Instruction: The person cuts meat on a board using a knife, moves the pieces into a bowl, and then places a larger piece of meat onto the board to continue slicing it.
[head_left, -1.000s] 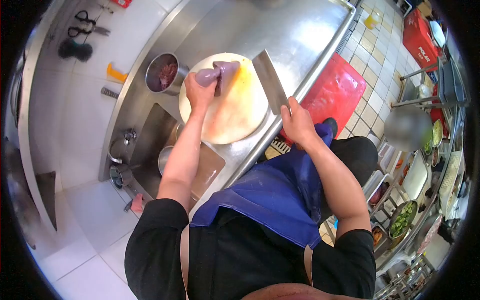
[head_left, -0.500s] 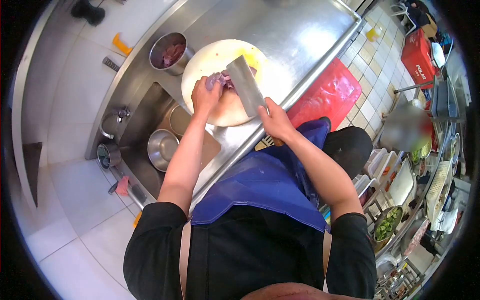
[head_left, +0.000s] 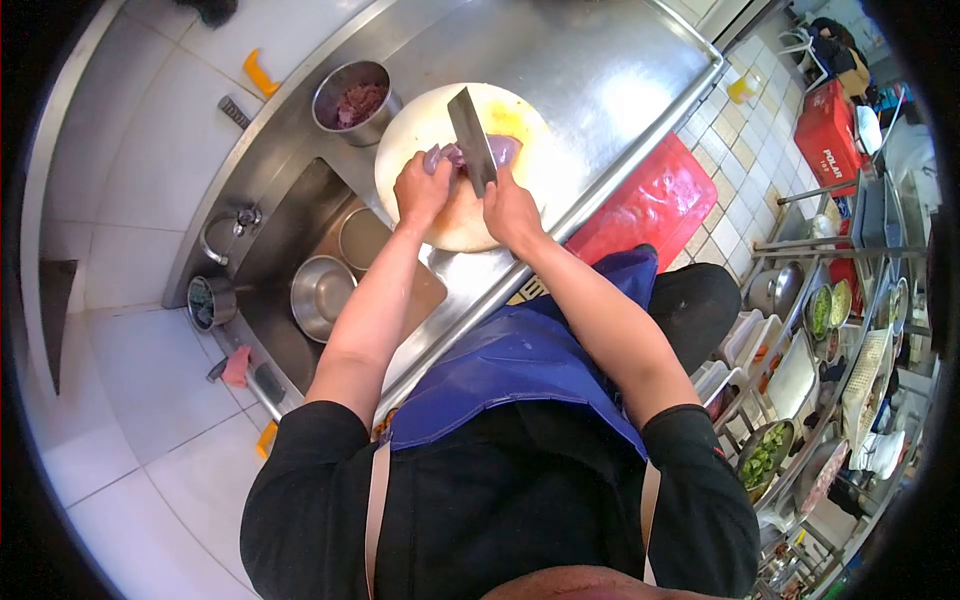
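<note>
On a round white cutting board (head_left: 470, 225) lies purplish meat (head_left: 508, 150), partly behind the blade. My left hand (head_left: 423, 187) is closed on the left part of the meat. My right hand (head_left: 511, 213) grips a wide cleaver (head_left: 472, 142), its handle hidden by the fingers. The blade stands nearly on edge over the meat, just right of my left hand. Behind the board to the left, a steel pot (head_left: 380, 122) holds cut meat (head_left: 359, 104).
A sink (head_left: 270, 290) with a steel bowl (head_left: 323, 298) and a faucet (head_left: 236, 232) is at the left. A red lid or tub (head_left: 650, 200) sits beyond the counter's front rail (head_left: 625, 150). Shelves with food containers (head_left: 766, 455) stand at the right.
My right hand and the cleaver have moved left and up, and the blade has turned from showing its flat side to nearly upright. More meat shows to its right. The view has shifted slightly.
</note>
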